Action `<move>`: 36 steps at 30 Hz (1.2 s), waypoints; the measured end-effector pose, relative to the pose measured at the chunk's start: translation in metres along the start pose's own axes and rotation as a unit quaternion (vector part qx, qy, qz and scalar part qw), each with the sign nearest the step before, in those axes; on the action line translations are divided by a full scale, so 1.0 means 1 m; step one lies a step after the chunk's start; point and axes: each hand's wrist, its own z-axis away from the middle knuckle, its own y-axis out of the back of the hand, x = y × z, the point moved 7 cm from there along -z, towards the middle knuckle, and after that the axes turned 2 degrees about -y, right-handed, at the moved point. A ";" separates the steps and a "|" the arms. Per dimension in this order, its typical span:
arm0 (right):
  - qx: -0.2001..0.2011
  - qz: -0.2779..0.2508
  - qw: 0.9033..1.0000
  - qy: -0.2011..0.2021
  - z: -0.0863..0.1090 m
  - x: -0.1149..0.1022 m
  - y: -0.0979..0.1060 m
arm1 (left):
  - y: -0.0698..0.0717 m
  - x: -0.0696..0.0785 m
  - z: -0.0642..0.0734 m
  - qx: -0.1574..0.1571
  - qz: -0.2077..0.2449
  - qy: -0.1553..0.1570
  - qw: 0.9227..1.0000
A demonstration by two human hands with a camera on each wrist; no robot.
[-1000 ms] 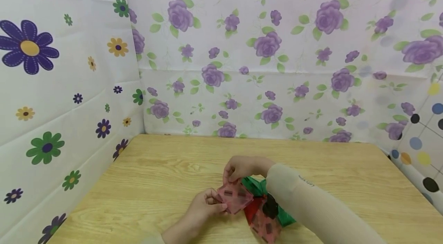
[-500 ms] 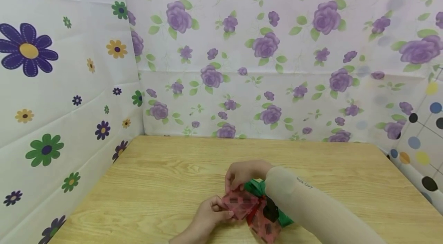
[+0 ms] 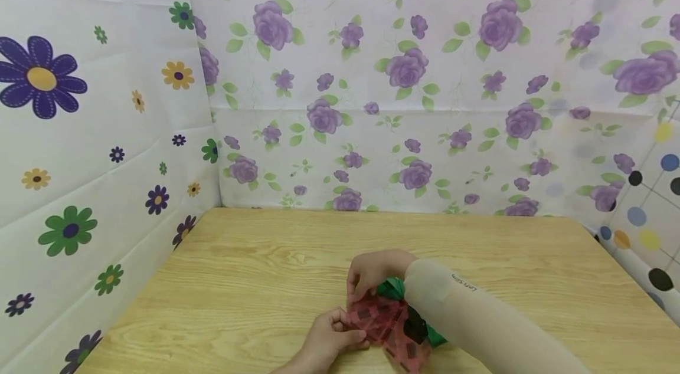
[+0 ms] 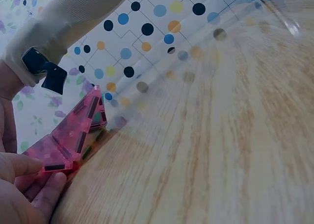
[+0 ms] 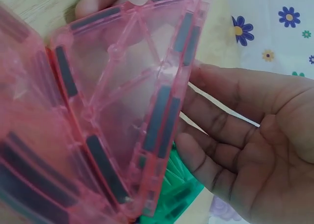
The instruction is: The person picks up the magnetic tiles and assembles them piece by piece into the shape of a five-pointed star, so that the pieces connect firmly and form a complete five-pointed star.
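Observation:
In the head view, a cluster of translucent magnetic tiles lies near the table's front. My left hand (image 3: 326, 338) pinches the edge of its left pink tile (image 3: 366, 314) between thumb and fingers. Reaching over from the right, my right hand (image 3: 368, 272) holds that tile's far edge with its fingertips. Its fingers also meet the pink tile's doubled edge (image 5: 169, 111) in the right wrist view. A second pink tile (image 3: 408, 349), a black piece (image 3: 415, 325) and green tiles (image 3: 390, 288) adjoin, partly hidden by my right arm. The left wrist view shows the pink tiles (image 4: 73, 131) tilted up off the wood.
The wooden table (image 3: 255, 262) extends left and behind the cluster. Flower-printed cloth (image 3: 334, 85) stands along the back, with daisy cloth (image 3: 106, 185) on the left and dotted cloth (image 3: 645, 203) on the right. My right sleeve (image 3: 467, 309) spans the front right.
Both hands have shifted a little right and toward the person with the left pink tile. It has tilted and closed in against the second pink tile, covering most of the red piece between them.

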 end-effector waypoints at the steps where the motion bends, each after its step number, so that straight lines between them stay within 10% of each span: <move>1: 0.001 0.006 1.000 0.001 0.000 0.000 0.000 | 0.000 0.000 0.000 0.000 -0.001 0.001 1.000; 12: 0.020 0.000 1.000 0.014 0.003 0.000 0.001 | 0.004 0.008 0.002 -0.002 -0.065 -0.007 0.998; 20: 0.038 -0.038 0.998 0.032 0.009 -0.001 0.005 | 0.017 0.029 0.006 -0.014 -0.180 -0.042 0.983; 29: 0.106 -0.045 0.990 0.075 0.022 0.000 0.020 | 0.027 0.069 0.002 0.013 -0.328 -0.125 0.936; 36: 0.157 -0.046 0.982 0.095 0.041 0.003 0.029 | 0.025 0.098 -0.004 0.031 -0.428 -0.202 0.880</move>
